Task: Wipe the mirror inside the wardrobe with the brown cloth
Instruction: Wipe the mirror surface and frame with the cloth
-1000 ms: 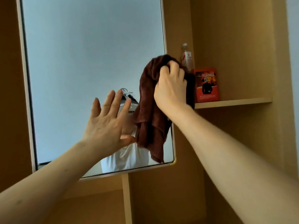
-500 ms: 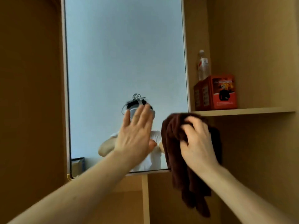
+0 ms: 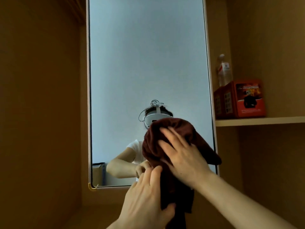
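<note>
A tall mirror [image 3: 145, 63] in a pale frame hangs inside the wooden wardrobe. The brown cloth [image 3: 173, 129] is bunched against the mirror's lower right part and hangs down past its bottom edge. My right hand [image 3: 181, 151] lies on the cloth with fingers spread, blurred by motion, pressing it to the glass. My left hand [image 3: 145, 197] is below, fingers and thumb pinching the hanging part of the cloth. The cloth hides the mirror's lower right area.
A wooden shelf [image 3: 259, 121] sits right of the mirror, carrying a red box [image 3: 244, 98] and a clear bottle [image 3: 223, 70] behind it. Wardrobe panels close in on the left and right. A yellow corner guard [image 3: 91, 187] marks the mirror's lower left corner.
My right hand carried the cloth down, then back onto the lower mirror and spread flat. My left hand left the glass and took hold of the hanging cloth. The view has tilted up.
</note>
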Action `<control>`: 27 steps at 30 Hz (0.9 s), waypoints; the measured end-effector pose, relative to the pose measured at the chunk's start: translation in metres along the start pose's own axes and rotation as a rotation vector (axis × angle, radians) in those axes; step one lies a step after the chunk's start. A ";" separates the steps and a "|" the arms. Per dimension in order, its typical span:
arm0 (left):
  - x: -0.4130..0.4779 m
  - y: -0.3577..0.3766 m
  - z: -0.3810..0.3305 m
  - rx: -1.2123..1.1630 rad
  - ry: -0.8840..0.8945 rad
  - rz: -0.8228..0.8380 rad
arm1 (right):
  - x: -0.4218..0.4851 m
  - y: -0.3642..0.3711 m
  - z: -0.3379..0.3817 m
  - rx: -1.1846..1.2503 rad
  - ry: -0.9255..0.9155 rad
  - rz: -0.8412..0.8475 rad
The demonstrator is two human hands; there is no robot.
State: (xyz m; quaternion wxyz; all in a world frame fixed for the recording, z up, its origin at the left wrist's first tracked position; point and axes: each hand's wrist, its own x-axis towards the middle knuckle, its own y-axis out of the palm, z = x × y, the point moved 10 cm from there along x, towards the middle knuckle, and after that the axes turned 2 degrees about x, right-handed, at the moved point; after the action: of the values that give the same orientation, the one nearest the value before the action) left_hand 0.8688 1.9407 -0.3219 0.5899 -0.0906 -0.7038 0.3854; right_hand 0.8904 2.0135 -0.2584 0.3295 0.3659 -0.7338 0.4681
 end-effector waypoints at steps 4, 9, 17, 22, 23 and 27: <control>0.022 -0.021 -0.015 0.034 0.057 -0.090 | 0.025 -0.016 -0.019 -0.091 -0.042 0.022; 0.080 -0.054 -0.034 0.243 0.037 -0.197 | 0.070 -0.065 -0.080 -0.162 0.243 -0.059; 0.050 -0.017 -0.045 0.411 0.182 -0.284 | -0.004 -0.032 -0.059 -0.145 0.383 -0.147; -0.003 0.043 -0.042 0.411 0.320 -0.107 | -0.081 0.005 -0.022 -0.093 0.361 -0.088; -0.009 0.050 -0.041 0.405 0.335 -0.096 | -0.091 0.008 -0.018 -0.070 0.375 -0.081; -0.021 0.063 -0.043 0.351 0.391 0.071 | -0.114 0.017 -0.013 -0.014 0.387 -0.031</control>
State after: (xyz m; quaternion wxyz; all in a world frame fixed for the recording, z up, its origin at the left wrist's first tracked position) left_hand 0.8927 1.9905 -0.3780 0.7072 -0.0843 -0.4952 0.4974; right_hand 0.9365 2.0565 -0.3555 0.4740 0.2779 -0.6544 0.5195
